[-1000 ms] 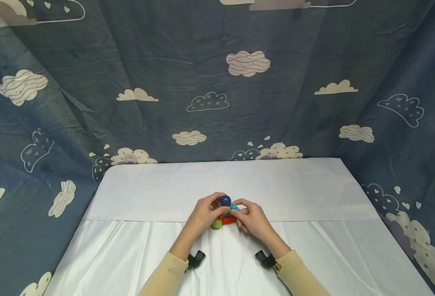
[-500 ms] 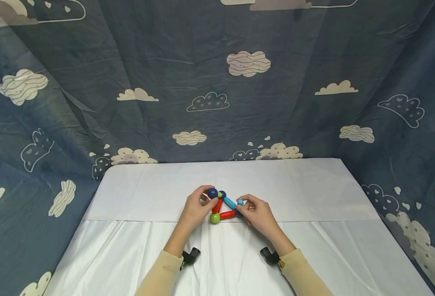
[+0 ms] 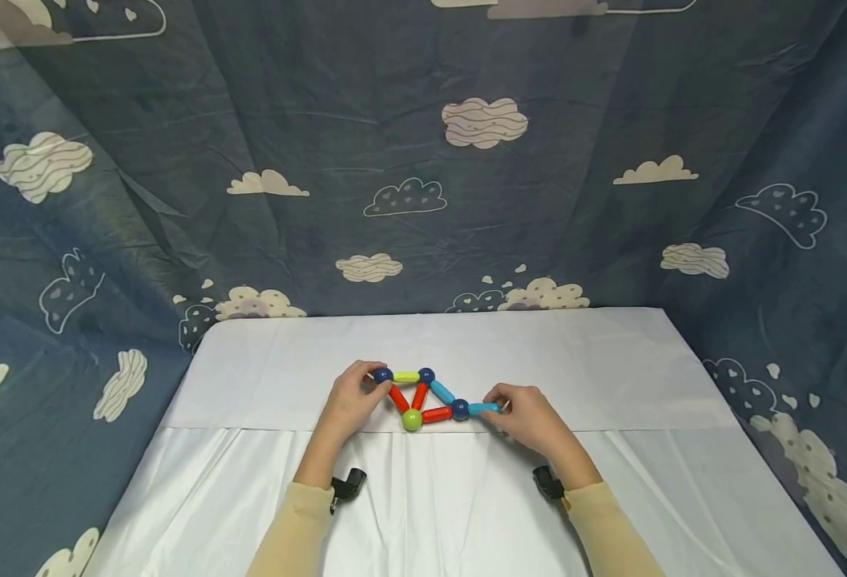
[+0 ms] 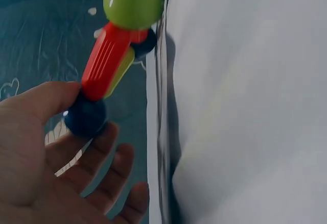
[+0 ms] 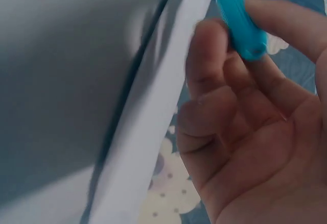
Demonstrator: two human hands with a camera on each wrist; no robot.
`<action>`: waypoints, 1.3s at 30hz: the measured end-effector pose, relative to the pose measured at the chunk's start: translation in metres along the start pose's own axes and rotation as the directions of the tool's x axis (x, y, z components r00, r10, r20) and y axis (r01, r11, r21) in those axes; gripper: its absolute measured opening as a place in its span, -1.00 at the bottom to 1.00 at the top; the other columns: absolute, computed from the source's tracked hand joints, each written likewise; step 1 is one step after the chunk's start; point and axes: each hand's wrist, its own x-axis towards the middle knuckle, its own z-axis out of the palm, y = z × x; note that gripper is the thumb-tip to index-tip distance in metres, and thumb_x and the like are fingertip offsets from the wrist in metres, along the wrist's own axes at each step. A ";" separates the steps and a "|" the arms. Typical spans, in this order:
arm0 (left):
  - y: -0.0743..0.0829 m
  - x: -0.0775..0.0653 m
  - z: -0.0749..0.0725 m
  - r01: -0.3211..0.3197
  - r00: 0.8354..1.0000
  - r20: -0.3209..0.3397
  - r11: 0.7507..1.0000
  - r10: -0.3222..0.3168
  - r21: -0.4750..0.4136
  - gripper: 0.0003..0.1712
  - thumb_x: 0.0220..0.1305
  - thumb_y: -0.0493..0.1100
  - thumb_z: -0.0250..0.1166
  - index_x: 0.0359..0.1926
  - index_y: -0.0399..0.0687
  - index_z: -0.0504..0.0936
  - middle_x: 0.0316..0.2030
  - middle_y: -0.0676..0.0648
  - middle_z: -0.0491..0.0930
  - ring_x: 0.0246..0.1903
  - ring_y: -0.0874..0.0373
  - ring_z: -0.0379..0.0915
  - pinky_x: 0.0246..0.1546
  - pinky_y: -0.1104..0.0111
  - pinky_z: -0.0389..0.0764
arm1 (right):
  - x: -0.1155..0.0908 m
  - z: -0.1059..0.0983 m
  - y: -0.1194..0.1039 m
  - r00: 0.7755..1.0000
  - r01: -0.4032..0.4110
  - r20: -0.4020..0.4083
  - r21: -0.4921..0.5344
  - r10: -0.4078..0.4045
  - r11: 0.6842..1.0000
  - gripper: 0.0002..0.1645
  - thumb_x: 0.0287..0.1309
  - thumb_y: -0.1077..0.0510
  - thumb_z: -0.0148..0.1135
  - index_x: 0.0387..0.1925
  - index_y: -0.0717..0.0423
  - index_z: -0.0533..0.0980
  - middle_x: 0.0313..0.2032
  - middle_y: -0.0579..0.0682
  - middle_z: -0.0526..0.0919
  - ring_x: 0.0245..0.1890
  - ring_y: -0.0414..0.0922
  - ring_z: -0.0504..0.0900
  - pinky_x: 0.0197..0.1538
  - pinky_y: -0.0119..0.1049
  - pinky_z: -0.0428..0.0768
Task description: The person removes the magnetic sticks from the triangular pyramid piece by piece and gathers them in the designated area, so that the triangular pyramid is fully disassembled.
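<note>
A frame of ball-and-rod magnetic pieces spans both hands in the head view. My left hand [image 3: 351, 405] pinches the dark blue ball [image 3: 383, 375] at its left end between thumb and finger. From that ball run a yellow-green rod [image 3: 405, 377] to another dark blue ball [image 3: 426, 375] and a red rod [image 4: 104, 63] to the green ball [image 3: 412, 420]. More red rods [image 3: 437, 414] and a light blue rod [image 3: 441, 392] close a second triangle at the right dark blue ball [image 3: 460, 409]. My right hand [image 3: 531, 418] pinches the light blue rod [image 5: 240, 22] jutting from it.
Beneath lies a table with a white cloth [image 3: 423, 505], creased across its middle. A dark blue curtain [image 3: 409, 120] with cloud prints hangs behind and at both sides. Black cameras sit at both wrists.
The hands have drawn apart, left hand to the left and right hand to the right. The frame, bunched between them earlier, is now spread out into adjoining triangles with a rod jutting right.
</note>
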 end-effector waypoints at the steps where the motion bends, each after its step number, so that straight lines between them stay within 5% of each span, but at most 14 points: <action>1: -0.002 0.000 -0.001 0.010 1.000 0.006 1.000 -0.010 0.008 -0.58 0.41 -0.03 0.40 0.23 0.03 0.68 -0.02 -0.04 0.70 -0.05 0.07 0.61 0.05 0.12 0.64 | 0.000 0.000 0.002 1.000 0.001 0.013 -0.012 -0.001 1.000 -0.83 0.28 0.09 0.49 -0.14 0.04 0.72 -0.34 -0.10 0.71 -0.42 -0.17 0.53 -0.39 -0.31 0.53; 10: -0.013 0.002 -0.001 0.033 0.998 0.053 0.999 -0.035 0.037 -0.59 0.38 -0.04 0.46 0.20 0.03 0.73 0.09 -0.10 0.75 0.17 -0.08 0.62 0.34 -0.05 0.54 | 0.005 0.002 0.018 0.998 0.034 0.062 -0.072 -0.029 0.997 -0.86 0.21 0.10 0.55 -0.25 0.05 0.74 -0.40 -0.12 0.67 -0.38 -0.18 0.52 -0.24 -0.26 0.54; 19: -0.009 0.000 0.009 0.008 0.997 0.077 0.997 -0.013 0.072 -0.61 0.34 -0.01 0.49 0.15 0.05 0.77 0.09 -0.05 0.76 0.11 -0.04 0.59 0.26 -0.03 0.57 | 0.002 -0.012 0.022 0.993 0.012 0.119 -0.056 -0.005 0.998 -0.77 0.20 0.11 0.55 -0.15 0.09 0.74 -0.37 -0.10 0.65 -0.33 -0.16 0.52 -0.20 -0.26 0.54; 26: 0.003 -0.006 0.023 -0.033 0.993 0.119 0.997 0.025 0.068 -0.63 0.31 0.04 0.51 0.09 0.09 0.79 0.02 0.00 0.77 0.01 0.04 0.57 0.16 0.02 0.60 | 0.001 -0.015 0.011 0.998 0.063 0.003 0.016 -0.063 0.998 -0.62 0.28 0.06 0.50 0.09 0.07 0.71 -0.11 -0.05 0.77 -0.10 -0.09 0.66 0.06 -0.08 0.71; 31: 0.012 -0.010 0.037 -0.057 0.986 0.159 0.997 0.049 0.047 -0.61 0.31 0.09 0.51 0.10 0.10 0.78 0.04 0.00 0.76 0.05 0.03 0.57 0.19 0.01 0.58 | 0.001 -0.005 0.001 0.991 0.121 -0.075 0.101 -0.113 0.988 -0.56 0.27 0.08 0.51 0.17 0.02 0.67 0.11 0.01 0.76 0.17 0.10 0.67 0.28 0.16 0.63; 39: 0.022 -0.013 0.054 -0.104 0.972 0.211 0.995 0.099 0.010 -0.60 0.31 0.13 0.49 0.11 0.15 0.78 0.07 0.05 0.77 0.11 0.04 0.57 0.21 0.02 0.55 | 0.005 0.011 0.000 0.996 0.061 -0.068 0.155 -0.051 0.986 -0.50 0.28 0.10 0.49 0.24 -0.01 0.64 0.24 0.04 0.70 0.32 0.19 0.61 0.38 0.23 0.55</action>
